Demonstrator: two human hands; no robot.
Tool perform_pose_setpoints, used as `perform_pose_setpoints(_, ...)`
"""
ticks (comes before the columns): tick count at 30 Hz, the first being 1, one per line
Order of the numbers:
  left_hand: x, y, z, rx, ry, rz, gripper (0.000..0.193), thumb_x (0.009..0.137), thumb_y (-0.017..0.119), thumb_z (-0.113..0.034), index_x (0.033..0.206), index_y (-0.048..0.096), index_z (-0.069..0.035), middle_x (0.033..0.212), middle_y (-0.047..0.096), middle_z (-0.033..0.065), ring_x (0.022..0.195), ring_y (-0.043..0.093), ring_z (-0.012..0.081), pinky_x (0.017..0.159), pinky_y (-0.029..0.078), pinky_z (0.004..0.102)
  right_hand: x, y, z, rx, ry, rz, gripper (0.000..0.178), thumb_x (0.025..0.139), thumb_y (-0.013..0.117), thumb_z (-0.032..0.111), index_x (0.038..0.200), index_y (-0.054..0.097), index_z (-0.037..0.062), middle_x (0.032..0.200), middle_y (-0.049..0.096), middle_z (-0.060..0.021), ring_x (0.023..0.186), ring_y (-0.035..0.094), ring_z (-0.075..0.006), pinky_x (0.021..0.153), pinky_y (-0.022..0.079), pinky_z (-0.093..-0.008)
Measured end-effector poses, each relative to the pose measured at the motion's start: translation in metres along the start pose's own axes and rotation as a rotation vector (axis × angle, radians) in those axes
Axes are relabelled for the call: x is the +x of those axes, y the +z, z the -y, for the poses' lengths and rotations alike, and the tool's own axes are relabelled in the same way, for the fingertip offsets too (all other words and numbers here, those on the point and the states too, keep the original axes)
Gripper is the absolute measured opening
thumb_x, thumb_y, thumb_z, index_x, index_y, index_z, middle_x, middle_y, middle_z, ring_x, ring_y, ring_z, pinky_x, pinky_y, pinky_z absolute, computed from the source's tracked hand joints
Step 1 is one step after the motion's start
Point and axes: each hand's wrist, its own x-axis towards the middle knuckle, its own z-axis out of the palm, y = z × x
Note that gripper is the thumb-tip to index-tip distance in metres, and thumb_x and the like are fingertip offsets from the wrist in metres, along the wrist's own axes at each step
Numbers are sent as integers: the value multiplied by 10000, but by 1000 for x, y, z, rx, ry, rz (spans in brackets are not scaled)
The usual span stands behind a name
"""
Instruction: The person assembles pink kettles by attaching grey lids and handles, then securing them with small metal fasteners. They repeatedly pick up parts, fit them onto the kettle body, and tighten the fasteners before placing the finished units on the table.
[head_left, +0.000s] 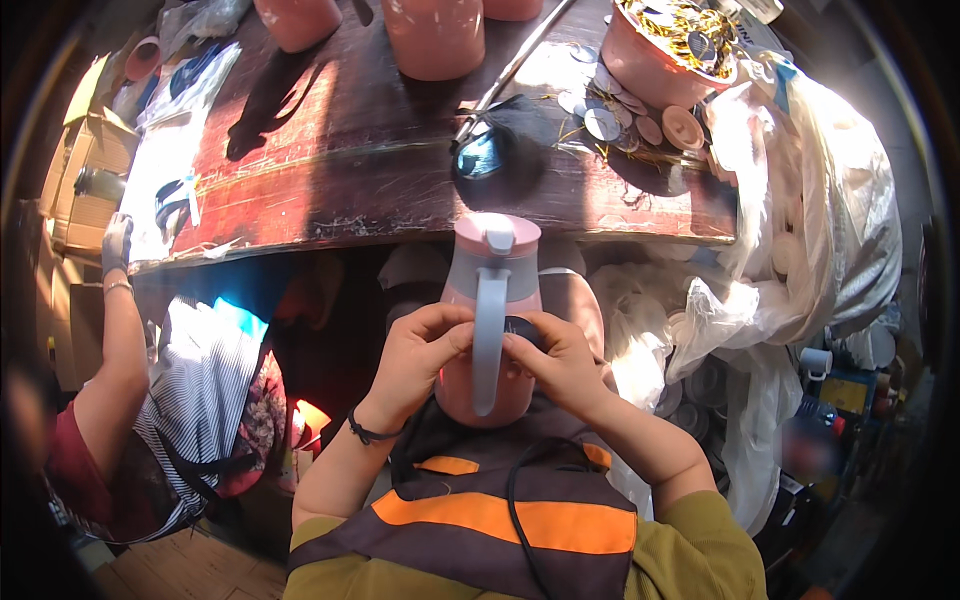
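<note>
We look down on one pink pitcher (520, 288) standing upright at the wearer's lap, its pink lid (470, 235) closed and its grey handle (489, 345) facing us between two bare hands. The right hand (565, 360) pinches one dark, rounded tag (527, 330) beside the handle; the left hand (415, 350) brings thumb and forefinger together on the other side, though we cannot tell what, if anything, lies between them. On the scuffed, red-brown wooden table (350, 190), we see one pink tub (650, 72) heaped with glossy gold cords (690, 42), flat round discs (603, 124) scattered beside it, too overlapped to count, and three pink vessels (435, 40) cut off by the upper edge. Crumpled, translucent plastic bags (640, 345) bulge at right; at left, we spot a co-worker's gloved hand (117, 240).
</note>
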Motion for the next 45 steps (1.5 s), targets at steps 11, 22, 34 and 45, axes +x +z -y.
perform_pose_setpoints(11, 1, 6, -14, 905, 435, -51, 158, 792, 632, 5, 943, 671, -19, 882, 628, 120, 810, 617, 262, 712, 485, 325, -2, -6, -3, 120, -22, 26, 237, 935, 610, 158, 1097, 610, -15, 859, 634, -16, 704, 582, -66, 634, 458, -202)
perform_pose_setpoints(22, 3, -8, -30, 418, 315, -75, 172, 925, 561, -132, 934, 641, 20, 987, 627, 116, 958, 592, 230, 888, 451, 322, -1, -18, -4, 402, 108, -77, 208, 943, 605, 179, 1080, 597, 23, 840, 628, -18, 673, 588, -78, 626, 455, -191)
perform_pose_setpoints(34, -14, 24, -47, 722, 503, 124, 489, 765, 578, 107, 1219, 619, -70, 1189, 630, 123, 849, 668, 223, 724, 564, 292, -11, -5, 37, 680, 471, 186, 217, 939, 551, 262, 1023, 564, 62, 595, 573, 5, 434, 438, -82, 460, 360, -234)
perform_pose_setpoints(45, -18, 35, -73, 1080, 632, 66, 279, 712, 678, 47, 974, 683, -52, 919, 690, 112, 802, 679, 277, 683, 537, 330, -26, 9, 40, 258, 144, 428, 196, 969, 528, 255, 924, 567, 68, 610, 531, 8, 467, 448, -84, 488, 370, -198)
